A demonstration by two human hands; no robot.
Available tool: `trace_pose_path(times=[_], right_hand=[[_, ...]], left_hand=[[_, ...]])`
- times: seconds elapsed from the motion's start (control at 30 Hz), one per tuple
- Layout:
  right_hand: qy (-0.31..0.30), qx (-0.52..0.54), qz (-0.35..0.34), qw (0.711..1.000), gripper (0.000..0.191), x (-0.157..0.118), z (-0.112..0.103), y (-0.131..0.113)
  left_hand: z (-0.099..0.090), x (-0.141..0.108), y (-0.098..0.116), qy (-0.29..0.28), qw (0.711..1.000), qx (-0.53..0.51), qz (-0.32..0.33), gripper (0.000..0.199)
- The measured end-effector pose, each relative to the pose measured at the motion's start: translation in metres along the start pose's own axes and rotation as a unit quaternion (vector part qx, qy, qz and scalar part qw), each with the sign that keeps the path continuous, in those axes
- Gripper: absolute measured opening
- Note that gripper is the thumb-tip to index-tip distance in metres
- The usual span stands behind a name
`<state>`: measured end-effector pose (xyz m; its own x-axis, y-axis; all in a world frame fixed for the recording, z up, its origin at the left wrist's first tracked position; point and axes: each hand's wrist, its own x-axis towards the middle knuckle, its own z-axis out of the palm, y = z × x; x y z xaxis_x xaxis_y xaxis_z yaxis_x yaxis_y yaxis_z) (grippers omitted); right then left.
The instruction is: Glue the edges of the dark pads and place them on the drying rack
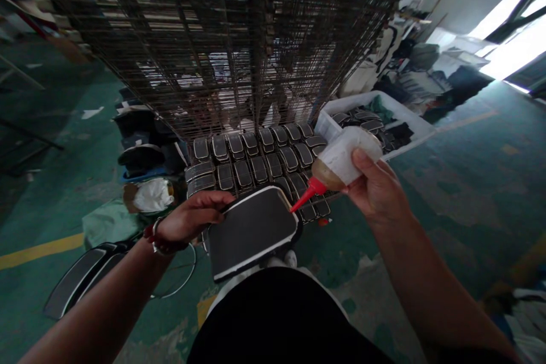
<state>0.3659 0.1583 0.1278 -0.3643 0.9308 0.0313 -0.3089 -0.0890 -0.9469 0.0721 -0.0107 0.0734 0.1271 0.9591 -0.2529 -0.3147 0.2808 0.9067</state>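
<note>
A flat black panel with round corners and a white border (251, 233) is held by its top left edge in the left hand (191, 217), above the lap. Its edge is pinched between thumb and fingers; the parts underneath are hidden. A squeeze bottle, white and cloudy yellow with a red pointed tip (347, 159), is gripped in the right hand (377, 185). The thumb is seen on its side, but most fingers are hidden behind it. The red tip is held at the panel's top right corner; whether it is touching cannot be told. Small black pads with pale edges (243, 173) are lined up beyond, partly covered by the panel. The tall dark wire rack (256, 40) is cut off at the top.
</note>
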Motion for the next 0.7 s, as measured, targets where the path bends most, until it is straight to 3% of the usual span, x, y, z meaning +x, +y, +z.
trace_pose_path(times=[0.2, 0.37, 0.53, 0.7], right_hand=[[0.043, 0.007, 0.004, 0.999, 0.035, -0.007, -0.004, 0.004], [0.112, 0.074, -0.025, 0.991, 0.037, 0.000, 0.001, 0.008], [0.121, 0.088, -0.073, 0.986, 0.033, 0.006, 0.005, 0.015], [0.126, 0.072, -0.077, 0.986, 0.034, 0.002, 0.007, 0.022]], left_hand=[[-0.004, 0.001, -0.006, 0.033, 0.999, -0.033, 0.011, 0.019], [0.006, 0.003, -0.012, 0.070, 0.992, -0.095, 0.039, 0.016], [0.015, 0.006, -0.019, 0.054, 0.989, -0.129, 0.052, 0.016], [0.016, 0.005, -0.024, 0.047, 0.987, -0.144, 0.059, 0.018]])
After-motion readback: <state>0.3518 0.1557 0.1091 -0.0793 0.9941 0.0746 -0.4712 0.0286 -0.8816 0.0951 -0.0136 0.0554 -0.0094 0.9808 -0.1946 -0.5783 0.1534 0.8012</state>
